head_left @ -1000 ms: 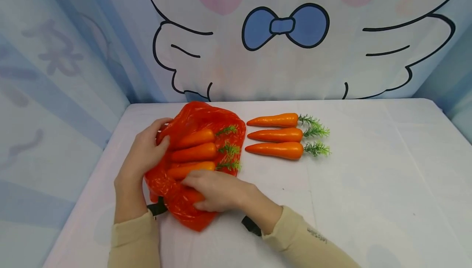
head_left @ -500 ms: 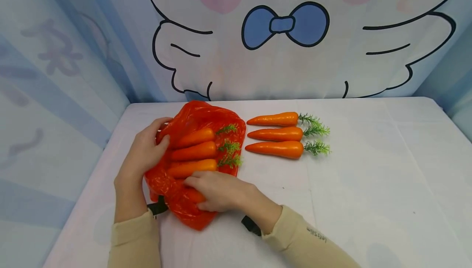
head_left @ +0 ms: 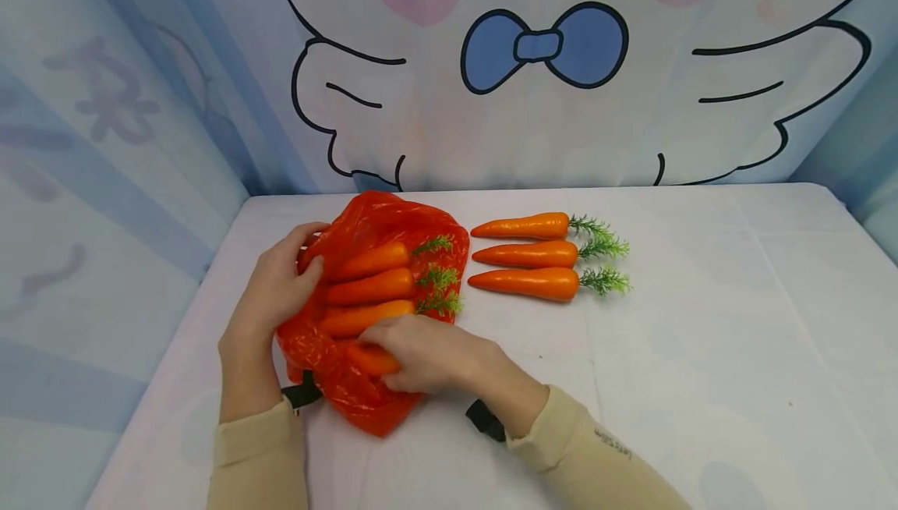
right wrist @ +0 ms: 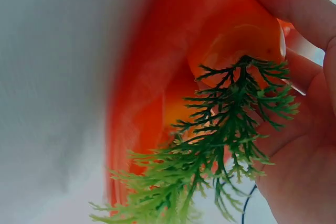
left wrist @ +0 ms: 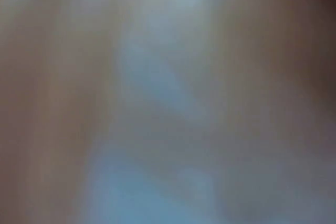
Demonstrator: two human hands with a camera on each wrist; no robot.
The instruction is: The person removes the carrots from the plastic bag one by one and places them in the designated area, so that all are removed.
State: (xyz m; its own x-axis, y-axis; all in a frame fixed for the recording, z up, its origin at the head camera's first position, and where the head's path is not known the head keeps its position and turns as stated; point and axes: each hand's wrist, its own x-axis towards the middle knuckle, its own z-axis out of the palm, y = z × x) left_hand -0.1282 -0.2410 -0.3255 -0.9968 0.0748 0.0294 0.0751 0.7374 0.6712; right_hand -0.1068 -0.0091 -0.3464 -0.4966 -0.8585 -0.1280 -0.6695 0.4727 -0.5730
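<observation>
A red plastic bag (head_left: 428,225) lies on the table in the head view, with several orange toy carrots inside or on it. At its left side my left hand (head_left: 277,284) grips the plastic, thumb on the front and fingers partly hidden behind the edge. My right hand (head_left: 431,358) holds the lowest carrot (head_left: 372,359) at its leafy end. In the right wrist view, fingers and thumb curl round that carrot's thick end (right wrist: 236,38), and green leaves (right wrist: 226,108) hang before the palm. Above it in the bag lies another carrot (head_left: 372,286). The left wrist view is only a blur.
Three more carrots lie in a row right of the bag, tips to the left; the middle one (head_left: 526,254) sits close to its neighbours. A white cloth covers the table (head_left: 673,354). Behind hangs a printed curtain (head_left: 543,136).
My right hand has shifted slightly up and right with the lowest carrot, which shows more from the red plastic. The carrot above it has edged upward. My left hand has stayed put.
</observation>
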